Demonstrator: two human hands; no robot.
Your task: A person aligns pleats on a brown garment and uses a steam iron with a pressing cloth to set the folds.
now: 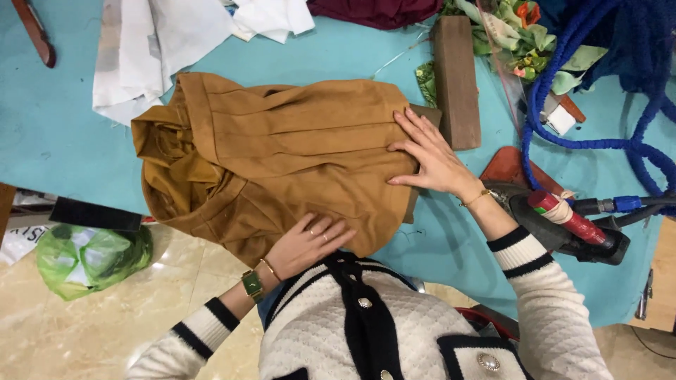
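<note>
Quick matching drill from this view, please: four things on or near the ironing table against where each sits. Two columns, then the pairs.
1. mustard garment
2. wooden block
3. iron
4. green plastic bag

A. on the floor, below the table's left edge
B. lying by the person's right wrist
C. flat under both hands
D. lying beyond the right hand's fingertips

Pairs: 1-C, 2-D, 3-B, 4-A

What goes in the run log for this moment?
left hand: flat on garment | right hand: flat on garment | iron: parked right
</note>
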